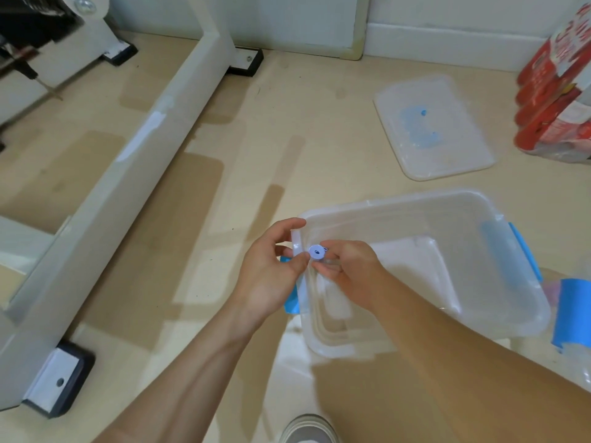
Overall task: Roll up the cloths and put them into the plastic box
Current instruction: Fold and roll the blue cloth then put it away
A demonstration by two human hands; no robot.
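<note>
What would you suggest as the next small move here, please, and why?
Probably lower the rolled cloth into the plastic box and let go: the left hand and right hand hold it, already rolled, above the box's rim, and the lid lies aside.

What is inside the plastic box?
Nothing visible on the box bottom. The left hand and right hand, holding a rolled cloth over its left rim, plus the right forearm hide part.

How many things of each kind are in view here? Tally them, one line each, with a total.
Clear plastic box with blue latches: 1
Clear plastic lid: 1
Small rolled pale lilac cloth, pinched by left hand and right hand: 1
Red shrink-wrapped pack: 1
Blue item at right edge, kind unclear: 1
Total: 5
</note>
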